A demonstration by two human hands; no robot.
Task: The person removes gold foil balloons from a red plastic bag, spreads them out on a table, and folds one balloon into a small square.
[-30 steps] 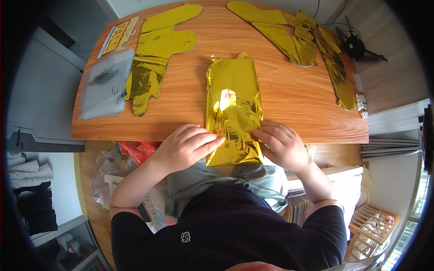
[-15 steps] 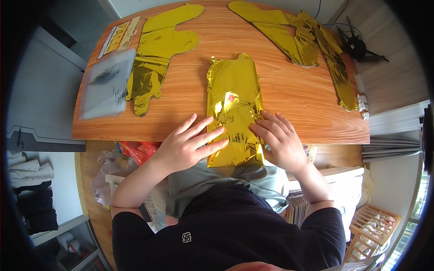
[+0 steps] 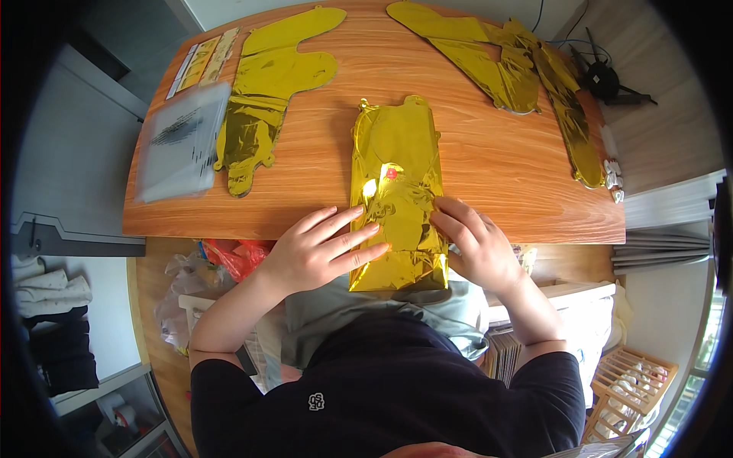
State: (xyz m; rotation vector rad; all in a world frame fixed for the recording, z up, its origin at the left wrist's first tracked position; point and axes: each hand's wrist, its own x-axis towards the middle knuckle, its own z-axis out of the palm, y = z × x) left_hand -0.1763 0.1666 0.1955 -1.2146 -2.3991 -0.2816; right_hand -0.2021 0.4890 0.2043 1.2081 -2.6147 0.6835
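A flat gold foil balloon (image 3: 397, 153) lies lengthwise on the table in front of me. Its near end hangs past the table's front edge over my lap, and a small red spot shows at its middle. My left hand (image 3: 317, 248) rests on its left side with the fingers spread across the foil. At the right edge, my right hand (image 3: 479, 243) has its fingers bent and laid on the foil, its thumb low beside the edge. Both hands touch the balloon without wrapping round it.
On the wooden table (image 3: 305, 160), another gold foil balloon (image 3: 263, 99) lies at the left, beside clear plastic sleeves (image 3: 182, 145) and card strips (image 3: 202, 61). More gold foil (image 3: 473, 49) lies at the far right, near a black device (image 3: 601, 79). Plastic bags (image 3: 233, 258) sit below left.
The foil balloon has slid slightly toward me, its near end lower over my lap. My right fingers have drawn closer together and bent more; my left hand has shifted little.
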